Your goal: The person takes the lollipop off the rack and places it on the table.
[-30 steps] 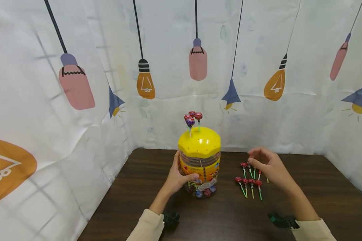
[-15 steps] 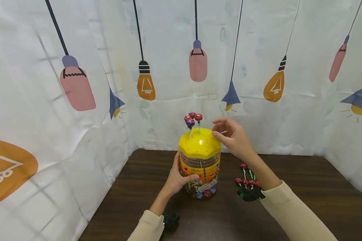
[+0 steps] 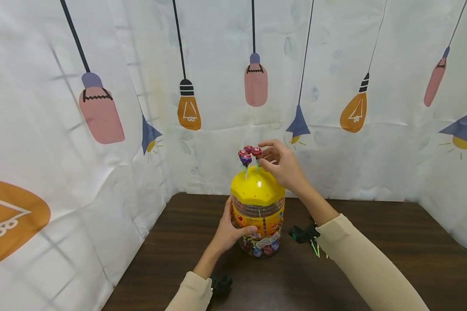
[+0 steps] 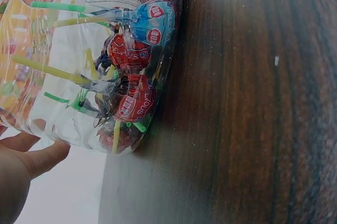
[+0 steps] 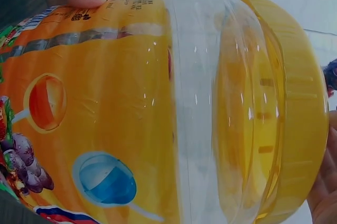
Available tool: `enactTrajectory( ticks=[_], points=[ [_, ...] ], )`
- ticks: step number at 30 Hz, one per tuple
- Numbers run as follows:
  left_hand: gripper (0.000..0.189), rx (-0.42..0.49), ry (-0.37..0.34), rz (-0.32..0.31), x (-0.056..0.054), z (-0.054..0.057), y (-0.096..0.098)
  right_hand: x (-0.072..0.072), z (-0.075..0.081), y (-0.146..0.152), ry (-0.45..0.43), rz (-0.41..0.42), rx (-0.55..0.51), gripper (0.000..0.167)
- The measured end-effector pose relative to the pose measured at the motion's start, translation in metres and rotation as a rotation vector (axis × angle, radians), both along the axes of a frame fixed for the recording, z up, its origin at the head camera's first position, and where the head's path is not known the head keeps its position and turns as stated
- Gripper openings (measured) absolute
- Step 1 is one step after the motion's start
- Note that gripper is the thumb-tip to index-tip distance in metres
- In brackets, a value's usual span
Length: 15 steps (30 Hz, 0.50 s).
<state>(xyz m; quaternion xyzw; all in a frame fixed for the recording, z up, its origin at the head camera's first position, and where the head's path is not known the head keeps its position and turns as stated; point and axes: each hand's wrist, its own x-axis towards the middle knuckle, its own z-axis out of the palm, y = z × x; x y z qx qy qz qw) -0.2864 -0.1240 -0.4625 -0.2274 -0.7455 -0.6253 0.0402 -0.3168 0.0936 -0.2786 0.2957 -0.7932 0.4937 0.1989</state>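
A clear plastic candy jar [image 3: 262,220] with an orange label and domed yellow lid [image 3: 253,190] stands upright on the table. My left hand [image 3: 227,233] grips its left side, thumb across the front. Wrapped lollipops [image 4: 137,98] lie inside the jar's bottom in the left wrist view. Several lollipops stand in the lid, among them a purple one [image 3: 246,160]. At the rightmost red lollipop [image 3: 257,151], my right hand [image 3: 282,166] has its thumb and fingers curled round the head and upper stick; the exact contact is partly hidden.
Lollipop sticks [image 3: 318,249] show on the dark wooden table [image 3: 187,224], right of the jar; my right forearm covers the rest of those lollipops. A white curtain [image 3: 218,164] printed with hanging lamps stands behind and beside the table.
My right hand has come from the lollipops on the table up and left, over the lid to the red lollipop there. The left hand and jar have stayed in place.
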Motion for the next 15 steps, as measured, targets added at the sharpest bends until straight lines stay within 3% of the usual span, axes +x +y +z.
enactTrajectory(
  ticks=[9, 15],
  points=[
    [0.106, 0.001, 0.008, 0.000, 0.0001, -0.0001, 0.0004, -0.0013, 0.0012, -0.0037, 0.021, 0.005, -0.016, 0.039],
    [0.107, 0.004, -0.002, 0.002, 0.0011, 0.0004, 0.0005, -0.0023, 0.0039, -0.0026, 0.038, 0.028, -0.109, 0.040]
  ],
)
